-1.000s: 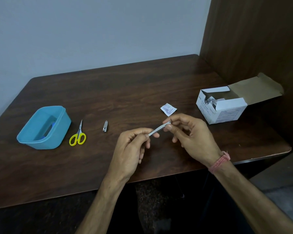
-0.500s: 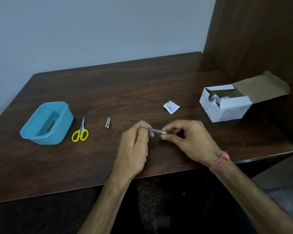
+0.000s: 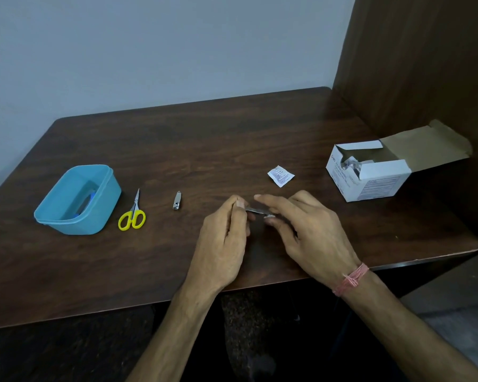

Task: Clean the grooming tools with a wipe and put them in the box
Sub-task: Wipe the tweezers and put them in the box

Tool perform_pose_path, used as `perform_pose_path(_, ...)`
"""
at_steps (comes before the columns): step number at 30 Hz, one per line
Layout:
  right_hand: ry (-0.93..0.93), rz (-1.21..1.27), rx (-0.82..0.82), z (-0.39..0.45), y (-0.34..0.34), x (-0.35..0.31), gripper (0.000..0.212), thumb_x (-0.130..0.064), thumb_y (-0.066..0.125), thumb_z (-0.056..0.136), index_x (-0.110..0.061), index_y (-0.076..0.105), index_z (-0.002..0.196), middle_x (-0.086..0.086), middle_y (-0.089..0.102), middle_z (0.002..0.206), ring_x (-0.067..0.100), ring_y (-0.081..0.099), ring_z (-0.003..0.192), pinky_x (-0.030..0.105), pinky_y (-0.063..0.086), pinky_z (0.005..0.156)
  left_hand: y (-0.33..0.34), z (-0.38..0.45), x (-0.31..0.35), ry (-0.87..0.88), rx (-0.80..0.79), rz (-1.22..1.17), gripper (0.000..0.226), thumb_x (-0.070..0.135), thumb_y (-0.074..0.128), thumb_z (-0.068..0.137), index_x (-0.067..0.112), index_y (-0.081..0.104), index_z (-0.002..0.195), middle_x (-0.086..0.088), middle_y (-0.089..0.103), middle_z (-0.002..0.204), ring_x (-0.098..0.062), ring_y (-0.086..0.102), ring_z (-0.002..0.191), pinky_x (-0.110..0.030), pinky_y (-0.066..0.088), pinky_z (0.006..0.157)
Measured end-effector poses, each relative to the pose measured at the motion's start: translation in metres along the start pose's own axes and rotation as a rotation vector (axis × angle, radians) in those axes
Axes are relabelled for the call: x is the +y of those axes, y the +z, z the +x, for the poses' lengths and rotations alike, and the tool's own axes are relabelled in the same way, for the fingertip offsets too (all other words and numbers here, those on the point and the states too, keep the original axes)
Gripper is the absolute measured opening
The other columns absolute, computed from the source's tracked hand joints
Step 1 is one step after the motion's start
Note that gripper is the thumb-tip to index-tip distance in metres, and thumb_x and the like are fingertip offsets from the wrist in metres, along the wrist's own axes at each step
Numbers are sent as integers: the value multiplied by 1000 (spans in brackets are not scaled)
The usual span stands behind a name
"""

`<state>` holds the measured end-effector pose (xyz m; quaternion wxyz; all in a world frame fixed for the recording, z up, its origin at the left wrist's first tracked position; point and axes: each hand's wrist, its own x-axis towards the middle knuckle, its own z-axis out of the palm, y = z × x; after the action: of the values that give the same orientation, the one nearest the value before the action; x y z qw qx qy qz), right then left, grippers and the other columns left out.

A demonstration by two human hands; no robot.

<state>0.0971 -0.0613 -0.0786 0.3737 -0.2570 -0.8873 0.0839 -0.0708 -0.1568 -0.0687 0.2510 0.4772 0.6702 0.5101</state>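
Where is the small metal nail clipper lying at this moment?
In the head view, the small metal nail clipper lies on the dark wooden table, between the yellow-handled scissors and the left hand.

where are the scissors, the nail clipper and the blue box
scissors (image 3: 132, 213), head view, on the pivot just above the yellow handles
nail clipper (image 3: 177, 201), head view, middle of its metal body
blue box (image 3: 94, 219), head view, on its near outer wall

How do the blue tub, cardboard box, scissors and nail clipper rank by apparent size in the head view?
1. The cardboard box and the blue tub look alike in bulk; the box's open flap makes it spread wider, so no firm order.
2. Scissors.
3. Nail clipper, clearly smallest.
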Motion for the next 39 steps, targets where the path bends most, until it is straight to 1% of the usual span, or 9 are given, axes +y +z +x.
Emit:
perform_pose_path(4, 172, 190, 49, 1, 2, 5, 41, -15, 86, 95, -30, 76, 131, -26, 71, 99, 3, 69, 95, 17, 55, 84, -1, 3, 1, -93, 10, -132, 41, 27, 40, 121, 16, 66, 91, 5, 56, 69, -13, 43, 47, -30, 38, 41)
perform_pose_path(10, 546, 710, 89, 9, -5, 16, 19, -20, 98, 81, -22, 86, 95, -4, 83, 88, 8, 75, 78, 25, 58, 76, -1, 5, 1, -101, -1, -170, 40, 23, 41, 120, 16, 71, 94, 4, 56, 69, -12, 42, 47, -27, 36, 40)
perform_pose_path(17, 523, 778, -50, 7, -6, 17, 17, -36, 92, 80, -25, 87, 92, 1, 83, 86, 14, 66, 72, 47, 55, 72, -4, 4, 2, -99, -10, -286, 49, 32, 40, 122, 31, 72, 85, 6, 58, 69, -9, 41, 45, -24, 35, 39)
perform_pose_path(20, 501, 769, -42, 6, -4, 18, 19, -38, 91, 82, -29, 88, 98, 3, 82, 85, 27, 72, 73, 54, 59, 73, -5, 4, 3, -99, -14, -305, 49, 30, 39, 122, 31, 74, 87, 5, 60, 69, -9, 41, 45, -23, 35, 39)
perform_pose_path(22, 496, 771, 1, 5, -4, 21, 18, -33, 91, 85, -29, 88, 102, 4, 82, 86, 32, 75, 76, 50, 60, 73, -5, 4, 3, -104, -8, -308, 46, 29, 40, 122, 24, 75, 92, 3, 60, 70, -9, 40, 45, -23, 35, 39)
perform_pose_path(26, 522, 792, 49, 4, -4, 23, 18, -29, 90, 87, -26, 87, 104, 3, 81, 84, 16, 71, 73, 26, 52, 65, -4, 6, 1, -106, 13, -318, 44, 27, 41, 122, 21, 76, 94, 2, 60, 70, -10, 40, 44, -23, 34, 38)
perform_pose_path(30, 541, 842, 138, 6, -5, 22, 18, -14, 91, 88, -13, 80, 102, 5, 79, 87, 11, 68, 72, 16, 52, 64, -3, 7, 0, -110, 48, -342, 44, 28, 42, 122, 22, 76, 94, 2, 61, 70, -10, 40, 43, -23, 34, 38)
perform_pose_path(34, 568, 814, 200, 6, -5, 20, 13, -13, 92, 87, -13, 82, 94, -4, 79, 81, 9, 64, 62, 13, 48, 55, -3, 7, -1, -80, 36, -328, 42, 29, 43, 121, 26, 78, 99, 3, 65, 75, -10, 42, 45, -24, 36, 39)
perform_pose_path(39, 552, 817, 202, 5, -8, 21, 13, -15, 86, 93, -19, 86, 105, -1, 85, 95, 12, 63, 59, 20, 46, 46, -4, 6, -2, -36, -13, -266, 36, 28, 45, 121, 26, 79, 109, 1, 74, 88, -10, 44, 48, -25, 40, 40)
